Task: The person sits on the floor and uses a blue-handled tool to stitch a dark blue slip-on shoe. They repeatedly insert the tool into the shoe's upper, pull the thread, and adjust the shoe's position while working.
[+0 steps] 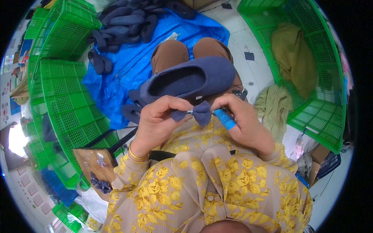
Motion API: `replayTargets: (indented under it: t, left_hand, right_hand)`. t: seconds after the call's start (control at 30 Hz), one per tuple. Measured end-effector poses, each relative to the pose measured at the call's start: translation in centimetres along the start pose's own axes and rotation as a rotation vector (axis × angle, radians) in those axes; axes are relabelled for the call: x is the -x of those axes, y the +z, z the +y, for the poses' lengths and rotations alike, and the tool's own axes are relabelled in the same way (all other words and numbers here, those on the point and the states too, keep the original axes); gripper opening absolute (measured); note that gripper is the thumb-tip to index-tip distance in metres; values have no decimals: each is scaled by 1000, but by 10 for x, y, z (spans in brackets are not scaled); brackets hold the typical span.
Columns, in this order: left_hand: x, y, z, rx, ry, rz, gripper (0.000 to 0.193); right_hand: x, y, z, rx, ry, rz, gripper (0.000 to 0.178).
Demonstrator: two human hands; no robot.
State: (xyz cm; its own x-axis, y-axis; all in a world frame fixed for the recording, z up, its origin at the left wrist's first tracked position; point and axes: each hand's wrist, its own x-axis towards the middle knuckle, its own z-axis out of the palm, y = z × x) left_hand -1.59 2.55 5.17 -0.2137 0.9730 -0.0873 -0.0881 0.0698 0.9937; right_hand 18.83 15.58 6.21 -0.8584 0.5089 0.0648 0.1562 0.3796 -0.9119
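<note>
A small dark blue fabric bow [202,113] with a pale, shiny middle is stretched between my hands, above my lap. My left hand [157,122] pinches its left loop between thumb and fingers. At the right loop's edge, my right hand [246,124] has its fingertips closed on the bow; one digit is wrapped in blue tape [225,119]. Just beyond the bow, a dark blue slipper [219,73] lies sideways across my knees, its opening facing up. A small dark cluster [240,93], too unclear to name, sits beside the slipper near my right hand.
Many dark blue slippers [124,23] are heaped on a blue plastic sheet [167,33] ahead. Green plastic crates [72,112] line the left. At right, another green crate [326,124] holds olive cloth [291,54]. A wooden stool [91,159] with dark bows [100,182] stands by my left elbow.
</note>
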Motion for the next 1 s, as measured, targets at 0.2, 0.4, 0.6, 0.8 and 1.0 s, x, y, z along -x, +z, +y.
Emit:
replayTargets:
  t: [0.2, 0.4, 0.6, 0.8, 1.0]
  left_hand:
    - [2, -5, -2, 44, 13, -70, 27]
    - [4, -4, -2, 132, -51, -46, 23]
    - [4, -11, -7, 80, 8, -94, 15]
    - [5, -12, -6, 75, -20, -116, 12]
    - [4, -13, -5, 54, -27, -173, 9]
  right_hand:
    - [-4, -7, -4, 70, -129, -61, 34]
    - [-6, -9, -7, 110, -145, -160, 47]
    - [-8, -9, -10, 122, -185, -174, 51]
    - [-8, -6, -13, 173, -201, -182, 47]
    - [-8, -12, -20, 289, -229, -253, 44]
